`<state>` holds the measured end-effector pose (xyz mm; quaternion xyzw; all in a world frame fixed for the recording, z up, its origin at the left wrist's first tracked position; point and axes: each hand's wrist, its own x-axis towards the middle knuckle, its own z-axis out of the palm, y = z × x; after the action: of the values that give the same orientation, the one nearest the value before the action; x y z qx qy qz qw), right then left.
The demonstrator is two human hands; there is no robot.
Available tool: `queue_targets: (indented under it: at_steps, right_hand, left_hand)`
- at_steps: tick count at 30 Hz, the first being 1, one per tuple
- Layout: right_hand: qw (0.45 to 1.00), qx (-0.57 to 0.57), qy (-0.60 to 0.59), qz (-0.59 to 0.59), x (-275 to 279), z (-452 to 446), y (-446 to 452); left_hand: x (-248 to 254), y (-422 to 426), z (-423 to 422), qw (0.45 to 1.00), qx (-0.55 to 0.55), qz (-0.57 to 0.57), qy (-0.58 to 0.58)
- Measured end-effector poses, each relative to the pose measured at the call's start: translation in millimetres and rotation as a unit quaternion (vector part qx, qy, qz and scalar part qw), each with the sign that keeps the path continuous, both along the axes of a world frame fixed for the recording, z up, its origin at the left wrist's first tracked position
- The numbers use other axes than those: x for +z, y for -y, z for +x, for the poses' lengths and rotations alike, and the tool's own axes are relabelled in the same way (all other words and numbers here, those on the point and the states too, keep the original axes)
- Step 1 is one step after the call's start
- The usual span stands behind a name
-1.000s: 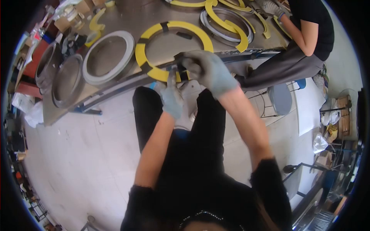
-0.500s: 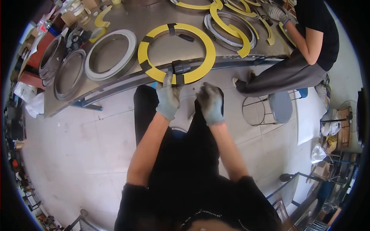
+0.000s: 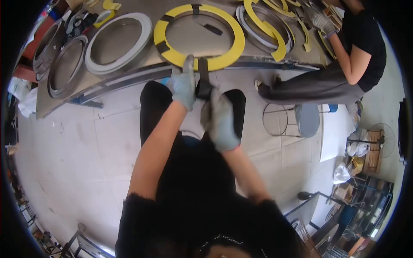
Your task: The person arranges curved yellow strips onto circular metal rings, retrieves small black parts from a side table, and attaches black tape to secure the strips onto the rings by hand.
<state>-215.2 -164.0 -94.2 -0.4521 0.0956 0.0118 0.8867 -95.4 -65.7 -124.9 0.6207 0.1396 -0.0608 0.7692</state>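
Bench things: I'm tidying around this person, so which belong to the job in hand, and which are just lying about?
In the job:
- yellow ring, left hand at its near edge
- black tape, in the right hand, one end on the ring

Apparently just lying about:
- pale ring
- yellow arc
- dark object inside the yellow ring; its use is unclear

Grey table (image 3: 159, 5), yellow ring (image 3: 239, 41) overhanging its edge, grey rings (image 3: 146, 32), curved yellow pieces (image 3: 279, 48), black object (image 3: 213, 29)

Bright, diffuse light; floor (image 3: 73, 159) washed pale at left. Soft sheen on metal tabletop (image 3: 185, 38). Right hand (image 3: 221, 122) motion-blurred. Strong fisheye bend, black corners.
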Motion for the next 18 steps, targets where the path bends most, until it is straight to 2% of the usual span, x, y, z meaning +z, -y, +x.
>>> queue_targets:
  at_steps: [1, 2, 3, 5, 6, 7, 8, 9, 10, 11, 13, 16, 18]
  right_hand:
    - [0.967, -0.180, -0.057, -0.171, -32, 1, -34]
    - [0.963, -0.127, -0.022, -0.238, -44, 13, -25]
    - [0.950, -0.080, 0.019, -0.302, -49, 25, -18]
    - [0.944, -0.119, 0.002, -0.307, -43, 50, -7]
    - [0.934, -0.222, 0.000, -0.280, -25, 45, -7]
    - [0.903, -0.285, -0.015, -0.323, -28, 44, 9]
    - [0.816, -0.336, 0.070, -0.465, -3, 53, 20]
    - [0.700, -0.375, 0.149, -0.589, 29, 61, 26]
    - [0.638, -0.315, 0.204, -0.672, 53, 82, 36]
    - [0.567, -0.248, 0.252, -0.744, 66, 114, 44]
    - [0.418, -0.191, 0.229, -0.858, 65, 171, 41]
    - [0.277, -0.071, 0.106, -0.952, 43, 223, 39]
    - [0.226, -0.094, 0.106, -0.964, 36, 236, 32]
  left_hand:
    - [19, 2, -3, 0.999, 0.013, -0.044, -0.014]
    - [28, 2, -13, 0.995, 0.022, -0.087, -0.037]
    - [26, -4, -17, 0.998, -0.012, -0.043, -0.041]
    - [32, -22, -14, 0.995, -0.079, 0.046, -0.035]
    - [52, -22, -26, 0.993, -0.077, -0.084, 0.019]
    - [21, -30, -24, 0.985, -0.143, -0.066, 0.069]
    - [-11, -37, -20, 0.970, -0.207, -0.046, 0.120]
    - [15, -29, -29, 0.936, -0.128, -0.328, -0.015]
    - [-2, -29, -24, 0.970, -0.182, -0.102, 0.126]
    - [-20, -31, -22, 0.932, -0.223, 0.132, 0.253]
    - [-14, -32, -22, 0.928, -0.232, 0.104, 0.271]
    - [-27, -28, -16, 0.936, -0.212, 0.084, 0.267]
    - [-26, -31, -7, 0.940, -0.224, 0.096, 0.239]
